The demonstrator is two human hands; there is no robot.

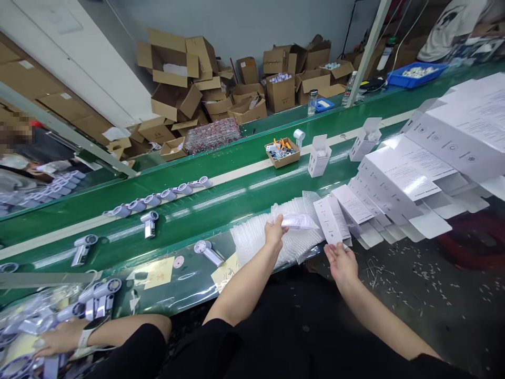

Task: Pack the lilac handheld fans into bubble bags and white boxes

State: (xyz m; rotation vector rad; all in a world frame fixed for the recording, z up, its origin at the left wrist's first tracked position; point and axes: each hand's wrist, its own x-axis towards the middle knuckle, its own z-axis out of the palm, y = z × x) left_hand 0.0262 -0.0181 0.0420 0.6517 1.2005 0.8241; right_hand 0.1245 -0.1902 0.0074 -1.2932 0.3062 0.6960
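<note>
Now in the left hand [274,231]: a bubble-wrapped item [302,221] is gripped at one end by curled fingers and thumb, held above a pile of bubble sleeves [252,242], its free end pointed toward the nearest white box [329,216].
Right hand [342,260]: fingertips are set against that box's lower edge; whether it is pinched or merely touched cannot be told.
Leaning box row [398,192]: neighbours could be dragged askew, even spilled to the floor [418,300], if the front box is tugged sharply.
Bubble film: the item could be dropped or slid loose if only slack wrap is held.
Left forearm [240,287]: stretched forward, slanted over the bench edge.
Right forearm [382,316]: angled inward from the right, the hand seemingly turned partly upward.
</note>
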